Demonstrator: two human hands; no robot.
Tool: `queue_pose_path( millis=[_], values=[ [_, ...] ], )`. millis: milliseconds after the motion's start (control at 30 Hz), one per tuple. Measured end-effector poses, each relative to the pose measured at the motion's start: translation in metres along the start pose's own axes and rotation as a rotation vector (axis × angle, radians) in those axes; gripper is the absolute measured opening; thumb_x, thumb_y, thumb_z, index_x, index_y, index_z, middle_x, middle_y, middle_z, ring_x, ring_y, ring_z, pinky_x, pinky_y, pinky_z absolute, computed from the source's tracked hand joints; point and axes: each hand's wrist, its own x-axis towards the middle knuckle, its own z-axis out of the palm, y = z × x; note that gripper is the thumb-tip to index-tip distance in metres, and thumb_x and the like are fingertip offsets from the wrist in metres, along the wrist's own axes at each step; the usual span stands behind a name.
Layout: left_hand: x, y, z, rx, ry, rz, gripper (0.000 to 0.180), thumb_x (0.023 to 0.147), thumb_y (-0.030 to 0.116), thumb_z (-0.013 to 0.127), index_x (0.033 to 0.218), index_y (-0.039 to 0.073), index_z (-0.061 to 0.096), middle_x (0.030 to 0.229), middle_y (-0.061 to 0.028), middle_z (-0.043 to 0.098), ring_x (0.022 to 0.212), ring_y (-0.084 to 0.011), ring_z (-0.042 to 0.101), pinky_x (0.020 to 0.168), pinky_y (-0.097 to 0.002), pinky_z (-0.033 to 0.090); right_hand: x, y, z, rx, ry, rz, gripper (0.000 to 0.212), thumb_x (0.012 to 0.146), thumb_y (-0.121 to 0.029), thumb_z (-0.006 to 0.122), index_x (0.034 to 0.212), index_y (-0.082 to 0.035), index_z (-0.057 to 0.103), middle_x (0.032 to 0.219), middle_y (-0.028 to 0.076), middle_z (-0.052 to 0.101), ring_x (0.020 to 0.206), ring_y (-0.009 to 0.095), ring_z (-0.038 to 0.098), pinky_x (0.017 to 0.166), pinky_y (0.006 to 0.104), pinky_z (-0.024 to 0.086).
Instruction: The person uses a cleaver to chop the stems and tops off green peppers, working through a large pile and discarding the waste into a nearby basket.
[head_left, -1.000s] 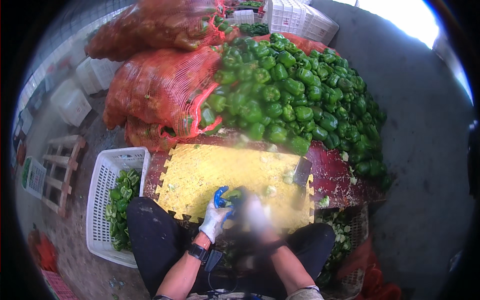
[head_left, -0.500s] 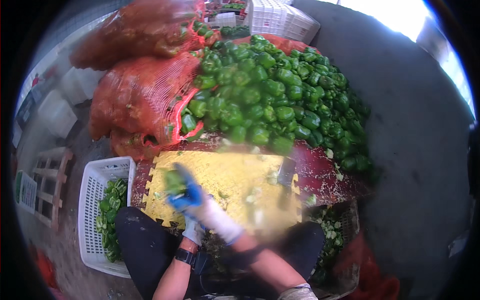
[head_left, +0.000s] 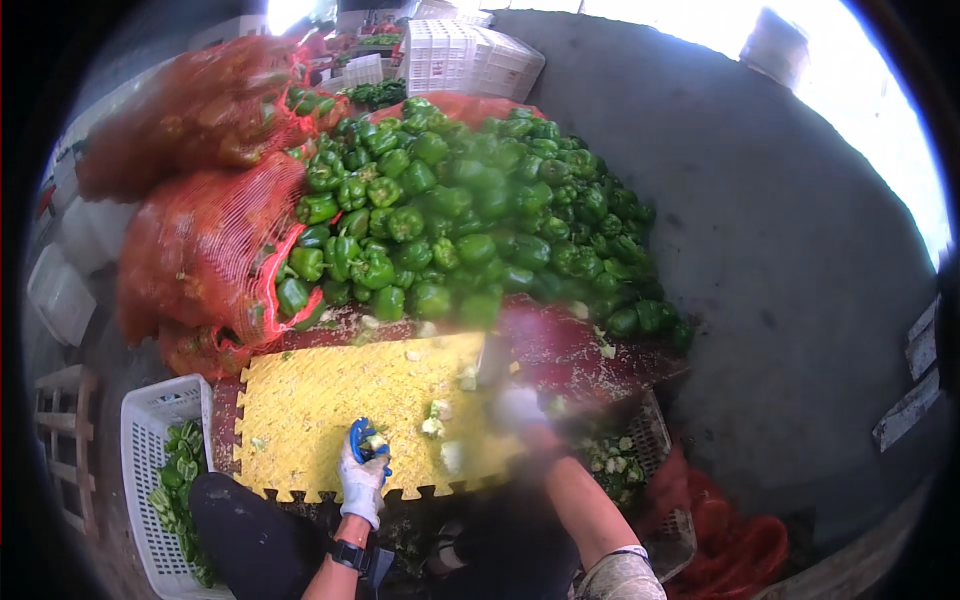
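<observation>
My left hand [head_left: 362, 468], in a white glove with blue-coated fingers, is above the near edge of the yellow foam mat [head_left: 320, 400]. Its fingers curl around a small pale green piece, apparently a pepper core [head_left: 375, 441]. Over the mat's right side my right hand [head_left: 522, 408] is smeared by motion, so its fingers cannot be made out. Just beyond it a dark blade-like thing [head_left: 492, 358] shows dimly at the mat's right edge. Pale pepper cores [head_left: 434, 418] lie between the two hands.
A large heap of green bell peppers [head_left: 405, 225] rises beyond the mat, beside red mesh sacks [head_left: 205, 255]. A white crate [head_left: 142, 490] with cut peppers stands at left. Another crate [head_left: 683, 540] with trimmings is at right, near red netting [head_left: 735, 535].
The green pepper piece seen in my left hand is gone from there; a small pale piece shows instead. My right hand has moved away from the left, toward the mat's right side. The view has shifted.
</observation>
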Motion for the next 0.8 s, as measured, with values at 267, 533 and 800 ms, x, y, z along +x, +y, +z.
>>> queue_pose_path(
  millis=[267, 533, 800],
  values=[
    [-0.041, 0.014, 0.026, 1.049, -0.383, 0.720, 0.107, 0.059, 0.034, 0.084, 0.142, 0.010, 0.022, 0.140, -0.0184, 0.030, 0.126, -0.0355, 0.035, 0.104, -0.0485, 0.033, 0.044, 0.085, 0.009, -0.003, 0.173, 0.141, 0.069, 0.083, -0.027, 0.056, 0.139, 0.002, 0.027, 0.129, 0.028, 0.043, 0.121, 0.039, 0.044, 0.098, 0.0454, 0.039],
    [-0.034, 0.014, 0.056, 1.472, -0.367, 0.636, 0.119, 0.056, 0.062, 0.074, 0.143, 0.002, 0.018, 0.147, -0.0216, 0.018, 0.135, -0.0401, 0.016, 0.112, -0.0511, 0.011, 0.080, 0.137, 0.002, 0.076, 0.323, 0.126, 0.065, 0.085, -0.033, 0.054, 0.140, -0.006, 0.030, 0.139, 0.024, 0.034, 0.129, 0.039, 0.035, 0.102, 0.0480, 0.033],
    [-0.003, 0.003, 0.068, 1.467, -0.340, 0.637, 0.106, 0.065, 0.058, 0.069, 0.144, 0.008, 0.020, 0.147, -0.0175, 0.020, 0.135, -0.0392, 0.019, 0.110, -0.0523, 0.017, 0.075, -0.032, -0.039, 0.075, 0.267, -0.479, 0.058, 0.086, -0.042, 0.054, 0.137, -0.019, 0.039, 0.143, 0.014, 0.035, 0.128, 0.039, 0.035, 0.106, 0.0449, 0.031]
  ],
)
